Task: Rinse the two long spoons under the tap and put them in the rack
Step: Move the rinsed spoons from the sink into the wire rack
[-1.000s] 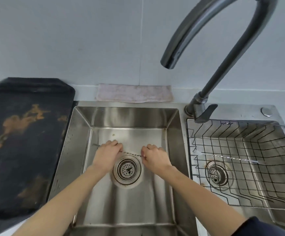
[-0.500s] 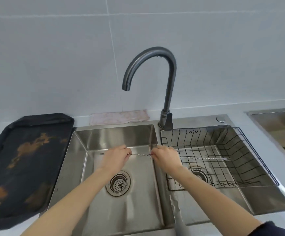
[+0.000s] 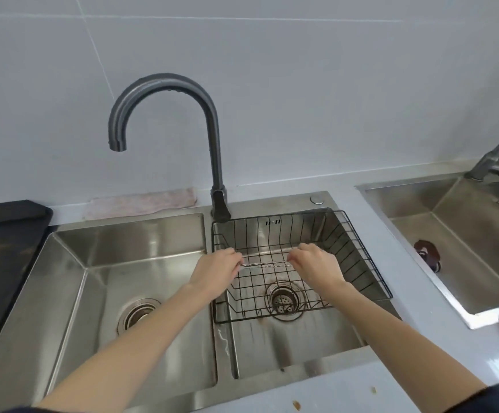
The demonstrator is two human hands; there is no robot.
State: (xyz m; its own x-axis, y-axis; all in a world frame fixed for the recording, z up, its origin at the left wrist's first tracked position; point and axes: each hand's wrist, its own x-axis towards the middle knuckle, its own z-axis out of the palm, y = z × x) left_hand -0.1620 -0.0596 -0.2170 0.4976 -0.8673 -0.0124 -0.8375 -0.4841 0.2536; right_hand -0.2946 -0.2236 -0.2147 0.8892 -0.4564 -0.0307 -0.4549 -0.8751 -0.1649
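Observation:
A long thin spoon with a twisted metal stem (image 3: 264,265) is held level between my two hands above the black wire rack (image 3: 358,248), which sits in the right sink basin. My left hand (image 3: 217,271) pinches its left end and my right hand (image 3: 316,265) pinches its right end. Both ends are hidden in my fingers. A second spoon is not visible in the rack; my hands cover part of the rack's floor. The dark gooseneck tap (image 3: 165,84) stands behind, its spout over the left basin, with no water running.
The left basin (image 3: 72,278) has a round drain (image 3: 138,314). A dark mat (image 3: 1,248) lies on the left counter and a pinkish cloth (image 3: 144,202) behind the sink. A separate sink (image 3: 465,234) with a dark object stands at the right.
Both hands carried the spoon from low in the left basin up and rightward to above the rack. The view pulled back and shifted right.

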